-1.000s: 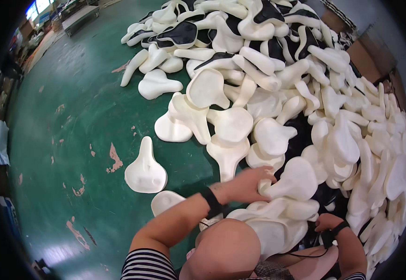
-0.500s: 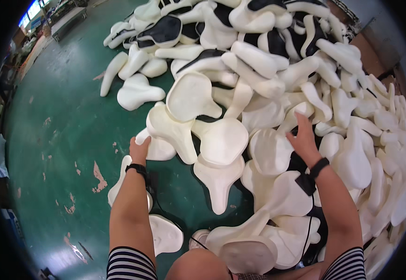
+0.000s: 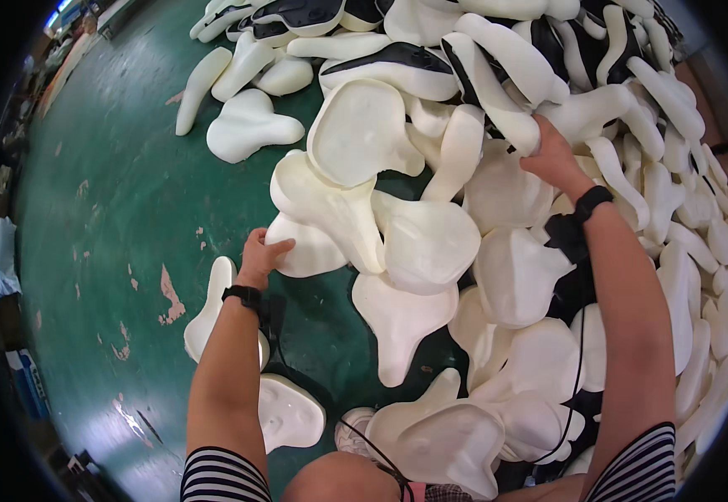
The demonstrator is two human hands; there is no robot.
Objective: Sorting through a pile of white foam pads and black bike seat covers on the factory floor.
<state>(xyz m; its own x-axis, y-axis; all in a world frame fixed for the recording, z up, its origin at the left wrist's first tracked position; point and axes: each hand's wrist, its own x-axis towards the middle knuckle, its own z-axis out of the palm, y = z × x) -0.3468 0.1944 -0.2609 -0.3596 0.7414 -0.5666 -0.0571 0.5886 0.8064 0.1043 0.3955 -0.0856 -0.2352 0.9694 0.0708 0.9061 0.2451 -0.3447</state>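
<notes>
My left hand is closed on the rounded edge of a cream foam bike saddle pad, thumb on top. That pad lies on the floor, partly beneath another saddle pad. To the right, my right hand grips the near end of a long white saddle pad. This one is tilted, its black underside showing along the left edge. Between my hands lie a hollow-side-up pad, a smooth pad and a nose-down pad, overlapping each other.
A large heap of white saddle pads spreads across the right and far side, some with black bases. Loose pads lie near my left forearm. The green floor has worn patches. A shoe and a black cable are close to me.
My right hand has moved farther away and taken hold of the long saddle pad, which has tilted to show its black side. My left hand's thumb now rests over the pad's edge.
</notes>
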